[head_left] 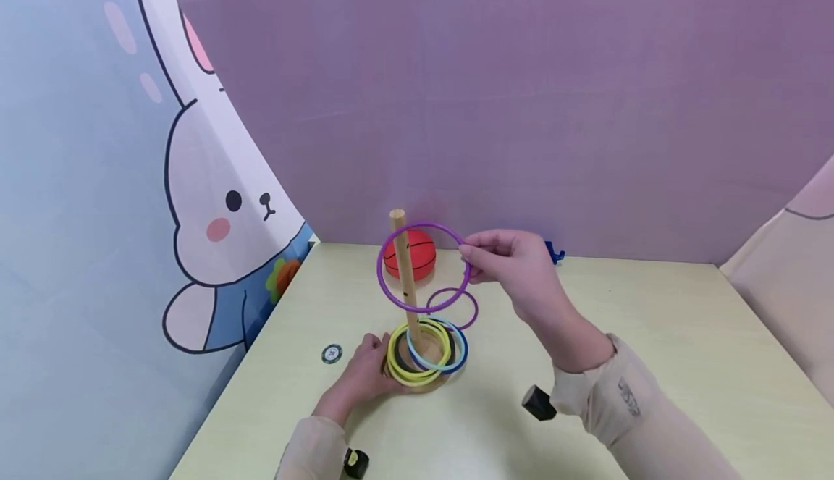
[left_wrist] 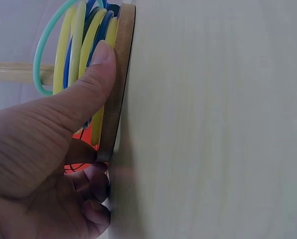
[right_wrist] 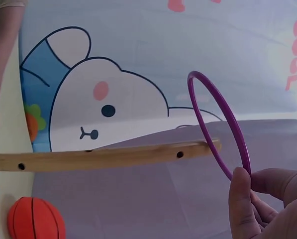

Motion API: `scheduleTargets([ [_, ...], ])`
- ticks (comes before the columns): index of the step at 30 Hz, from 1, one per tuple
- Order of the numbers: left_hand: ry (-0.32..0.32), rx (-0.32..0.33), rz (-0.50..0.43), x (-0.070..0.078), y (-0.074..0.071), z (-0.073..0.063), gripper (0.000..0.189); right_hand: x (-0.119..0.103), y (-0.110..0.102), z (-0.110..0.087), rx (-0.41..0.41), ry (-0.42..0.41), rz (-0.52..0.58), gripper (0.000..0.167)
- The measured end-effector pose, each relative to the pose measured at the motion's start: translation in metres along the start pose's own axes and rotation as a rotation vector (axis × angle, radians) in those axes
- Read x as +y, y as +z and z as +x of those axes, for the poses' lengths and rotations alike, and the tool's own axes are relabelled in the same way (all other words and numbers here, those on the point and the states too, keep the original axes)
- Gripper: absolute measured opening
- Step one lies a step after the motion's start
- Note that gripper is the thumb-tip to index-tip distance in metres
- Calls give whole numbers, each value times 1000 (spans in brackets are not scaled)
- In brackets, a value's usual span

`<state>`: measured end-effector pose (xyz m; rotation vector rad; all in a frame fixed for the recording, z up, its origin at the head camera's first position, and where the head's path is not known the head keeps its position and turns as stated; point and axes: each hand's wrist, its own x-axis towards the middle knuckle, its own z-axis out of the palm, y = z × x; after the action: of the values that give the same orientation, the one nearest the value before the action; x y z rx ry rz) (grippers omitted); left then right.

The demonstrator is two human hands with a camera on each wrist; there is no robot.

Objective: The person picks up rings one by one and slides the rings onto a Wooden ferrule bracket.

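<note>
My right hand (head_left: pixel 515 263) pinches a thin purple ring (right_wrist: pixel 236 130) at its edge between thumb and fingers. The ring is raised at the upper part of an upright wooden post (head_left: pixel 405 259), and the post's top end overlaps it in the right wrist view. Low at the left, my left hand (head_left: pixel 365 373) grips the rim of the stand's round wooden base (left_wrist: pixel 119 64), with the thumb on top and fingers curled by the edge. Several yellow rings (left_wrist: pixel 60 59), blue rings and a light-green ring (left_wrist: pixel 37 69) lie stacked around the post on that base.
Another purple ring (head_left: pixel 477 311) lies on the table just behind the stand. A small red basketball (head_left: pixel 423 255) sits farther back. Left of the stand is a poker chip (head_left: pixel 332 353). A blue object (head_left: pixel 554 253), partly hidden by my right hand, lies at the back edge.
</note>
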<state>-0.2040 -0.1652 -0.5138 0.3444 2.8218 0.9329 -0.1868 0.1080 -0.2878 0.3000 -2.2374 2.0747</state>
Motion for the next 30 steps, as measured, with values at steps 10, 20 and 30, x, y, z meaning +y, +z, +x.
scheduleTargets([
  [10, -3, -1, 13, -2, -2, 1, 111, -15, 17, 14, 86, -29, 161, 25],
  [20, -10, -10, 12, -3, -2, -1, 112, 22, 21, 17, 84, 144, 78, 21],
  [30, 4, 4, 29, 0, -5, -2, 113, 87, 24, 10, 36, 248, 64, 22],
])
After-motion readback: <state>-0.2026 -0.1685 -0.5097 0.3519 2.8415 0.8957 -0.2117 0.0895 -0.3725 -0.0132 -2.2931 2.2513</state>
